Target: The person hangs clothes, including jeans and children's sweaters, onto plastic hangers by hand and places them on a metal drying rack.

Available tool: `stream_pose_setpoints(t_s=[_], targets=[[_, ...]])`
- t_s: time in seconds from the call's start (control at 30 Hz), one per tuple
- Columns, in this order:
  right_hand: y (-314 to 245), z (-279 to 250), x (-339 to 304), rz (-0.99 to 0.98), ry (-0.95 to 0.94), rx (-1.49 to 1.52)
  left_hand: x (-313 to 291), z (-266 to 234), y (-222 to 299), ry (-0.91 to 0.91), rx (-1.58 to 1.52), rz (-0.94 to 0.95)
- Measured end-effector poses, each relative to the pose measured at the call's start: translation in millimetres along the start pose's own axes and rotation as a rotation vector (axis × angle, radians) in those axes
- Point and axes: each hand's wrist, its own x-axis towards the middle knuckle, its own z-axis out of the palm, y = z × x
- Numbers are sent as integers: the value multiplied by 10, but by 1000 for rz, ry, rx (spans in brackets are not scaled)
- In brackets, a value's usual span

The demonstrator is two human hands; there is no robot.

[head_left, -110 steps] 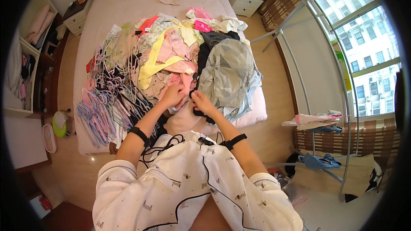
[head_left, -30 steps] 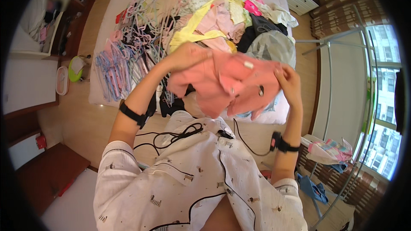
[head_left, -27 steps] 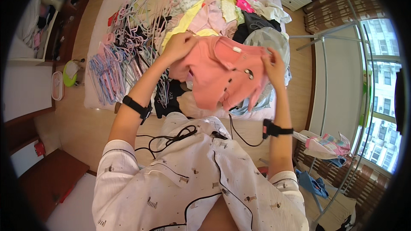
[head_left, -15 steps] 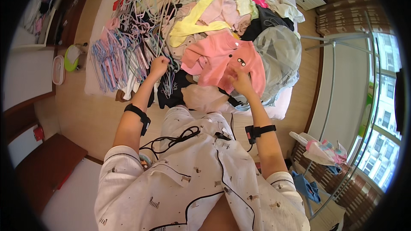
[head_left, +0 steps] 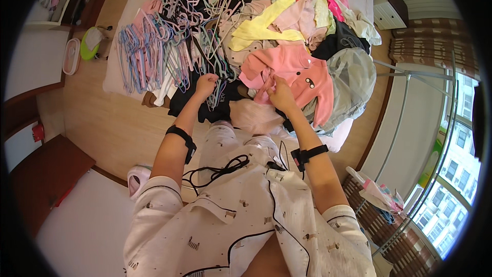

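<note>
A coral-pink child's sweatshirt [head_left: 289, 64] with a small black-and-white eye motif lies spread on the clothes heap. My right hand [head_left: 281, 94] pinches its lower left edge, where the cloth is bunched up. To the left, my left hand [head_left: 206, 86] is closed at the near side of a tangle of hangers; it seems to grip a thin clothes hanger [head_left: 219, 46], though the fingers partly hide it. Under and beside that hand lies a black garment [head_left: 190, 106]. A pale peach cloth [head_left: 253, 117] hangs at the bed edge between my arms.
Many pastel hangers [head_left: 148, 56] cover the bed's left part. Behind the sweatshirt are a yellow garment [head_left: 264, 31] and other clothes; a grey sheer item [head_left: 353, 82] lies right. A metal drying rack [head_left: 405, 107] stands by the window. A green-and-white stool [head_left: 90, 46] is at left.
My right hand has moved left across the sweatshirt and now bunches its lower left edge. My left hand stays closed beside the hangers. The whole view has shifted slightly.
</note>
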Motion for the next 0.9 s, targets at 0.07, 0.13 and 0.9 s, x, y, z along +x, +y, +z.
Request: stream_pose_setpoints(t_s=[0.07,0.13,0.9], targets=[[-107,4,23,40,-25,-9,98,10,-128,-2,77,83],[-196,-19,8,109,-61,-13,162,85,-215,-19,131,160],[-371,167,-192,-7,-138,239,-356,-69,867,-10,25,465]])
